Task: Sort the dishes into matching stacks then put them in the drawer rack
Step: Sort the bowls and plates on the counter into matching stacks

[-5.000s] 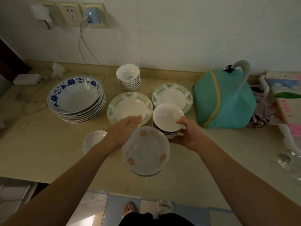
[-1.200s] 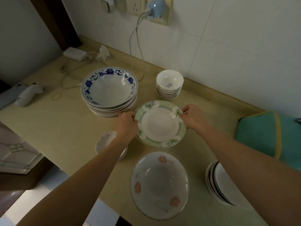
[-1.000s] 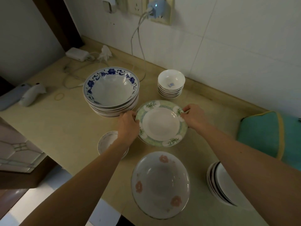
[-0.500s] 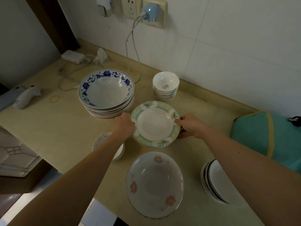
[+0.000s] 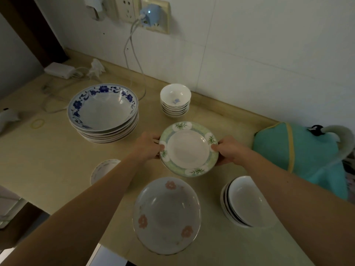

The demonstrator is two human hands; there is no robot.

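Both hands hold the green-rimmed plates point(image 5: 189, 149) just above the counter: my left hand point(image 5: 147, 145) grips the left rim, my right hand point(image 5: 227, 150) the right rim. Behind to the left stands a stack of blue-flowered bowls point(image 5: 103, 110). A stack of small white bowls point(image 5: 175, 99) sits near the wall. A pink-flowered bowl point(image 5: 167, 215) lies at the counter's front edge. Plain white bowls point(image 5: 244, 202) are stacked at the front right. A small saucer point(image 5: 101, 168) shows partly under my left forearm.
A teal cloth bag point(image 5: 294, 150) lies at the right. A charger point(image 5: 149, 14) hangs in the wall socket, its cable running down to the counter. A white adapter point(image 5: 59, 70) and a rubber band point(image 5: 38, 123) lie at the left. The counter point(image 5: 48, 150) ends near me.
The two green-rimmed plates that lay side by side five seconds ago are now one stack in both hands. Over the last second it has lifted slightly and shifted right.
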